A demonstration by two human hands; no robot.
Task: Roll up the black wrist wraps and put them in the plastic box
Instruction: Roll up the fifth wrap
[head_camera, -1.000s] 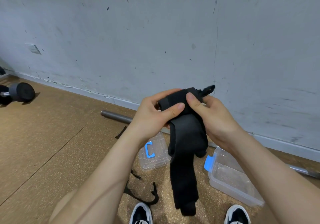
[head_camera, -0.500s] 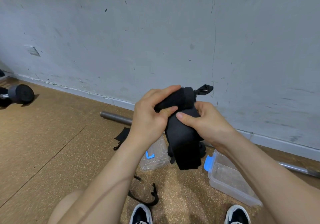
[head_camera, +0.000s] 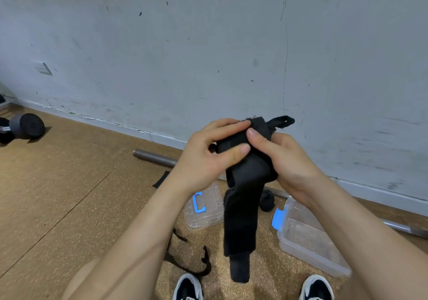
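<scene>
I hold a black wrist wrap (head_camera: 240, 209) in front of me with both hands. Its top end is partly rolled between my left hand (head_camera: 206, 158) and my right hand (head_camera: 284, 158), a thumb loop sticking out at the upper right. The loose tail hangs down to near my shoes. On the floor below right stands the clear plastic box (head_camera: 308, 237) with a blue latch. Its lid (head_camera: 203, 207), with a blue handle, lies to the left. A small rolled black wrap (head_camera: 266, 201) sits on the floor between lid and box. Another black strap (head_camera: 192, 260) lies loose near my left shoe.
A steel barbell (head_camera: 154, 156) lies along the grey wall's base, running behind my hands to the right. A dumbbell (head_camera: 25, 127) rests at the far left. My two black-and-white shoes (head_camera: 187, 287) are at the bottom edge. The floor is brown cork.
The hanging tail, bunched short half a second ago, has dropped down long again. My right thumb has moved up onto the roll beside my left thumb.
</scene>
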